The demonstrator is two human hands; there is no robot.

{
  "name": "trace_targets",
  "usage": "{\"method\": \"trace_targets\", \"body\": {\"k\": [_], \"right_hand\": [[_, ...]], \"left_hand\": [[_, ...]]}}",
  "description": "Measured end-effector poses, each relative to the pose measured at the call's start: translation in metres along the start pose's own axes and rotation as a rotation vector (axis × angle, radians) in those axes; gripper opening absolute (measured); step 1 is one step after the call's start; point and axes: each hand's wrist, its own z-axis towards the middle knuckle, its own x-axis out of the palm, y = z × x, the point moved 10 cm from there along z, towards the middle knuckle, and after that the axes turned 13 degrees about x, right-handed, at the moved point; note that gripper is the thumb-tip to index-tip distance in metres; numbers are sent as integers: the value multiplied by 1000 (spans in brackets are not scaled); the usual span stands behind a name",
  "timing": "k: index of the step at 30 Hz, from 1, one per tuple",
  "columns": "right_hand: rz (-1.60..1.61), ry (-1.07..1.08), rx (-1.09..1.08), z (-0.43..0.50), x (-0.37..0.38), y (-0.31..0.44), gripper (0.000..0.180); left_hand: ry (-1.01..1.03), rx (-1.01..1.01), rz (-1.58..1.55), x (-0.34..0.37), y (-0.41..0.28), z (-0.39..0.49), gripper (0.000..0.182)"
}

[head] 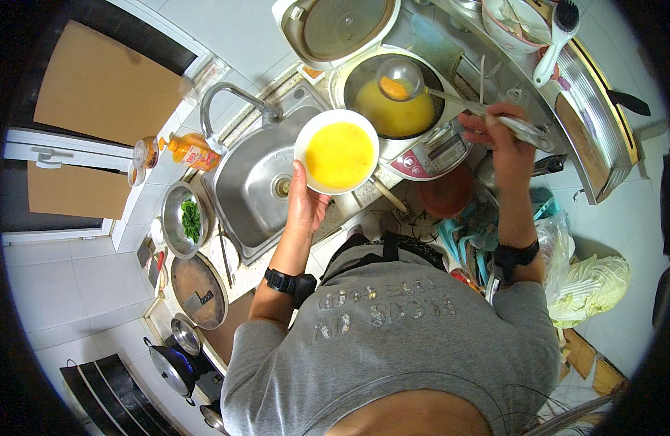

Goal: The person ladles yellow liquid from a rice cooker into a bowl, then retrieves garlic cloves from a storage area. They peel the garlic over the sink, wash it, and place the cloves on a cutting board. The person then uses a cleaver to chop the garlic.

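My left hand (307, 204) grips the rim of a white bowl (300, 131), its thumb up along the side. Yellow soup or porridge (340, 155) nearly fills the bowl, which is above the sink's right edge. In my right hand (501, 131) is the handle of a metal ladle (405, 73). The ladle's head, with an orange-yellow piece in it, hangs over the pot of an open rice cooker (441, 143). More yellow liquid (389, 114) lies in that pot. The cooker's lid (340, 27) stands raised behind it.
Left of the steel sink (242, 180) are a metal basin (171, 210) with chopped greens, a round cutting board (185, 289) with a cleaver (196, 302), and a lidded wok (171, 368) over a blue flame. A metal shelf (596, 125) juts out at right, above a cabbage (591, 289).
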Motion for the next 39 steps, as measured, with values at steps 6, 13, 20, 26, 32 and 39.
{"method": "trace_targets", "body": {"k": [6,13,20,26,32,39], "right_hand": [[-442,141,-105,0,32,-35,14],[-1145,233,-266,-5,59,-49,36],[-1267,389,-322,-1,88,-73,36],[-1206,453,-313,-11,105,-74,36],[-1153,244,-331,-22,95,-17,41],[-365,597,28,-88,184,-28,19]], "left_hand": [[-31,-14,66,-18,-2,-2,73],[-189,-17,12,-39,-5,-13,67],[-272,14,20,-58,-13,-36,67],[-268,154,75,-77,-35,-58,76],[-355,234,-42,-114,-58,-101,62],[-404,320,-130,-170,-89,-183,50]]}}
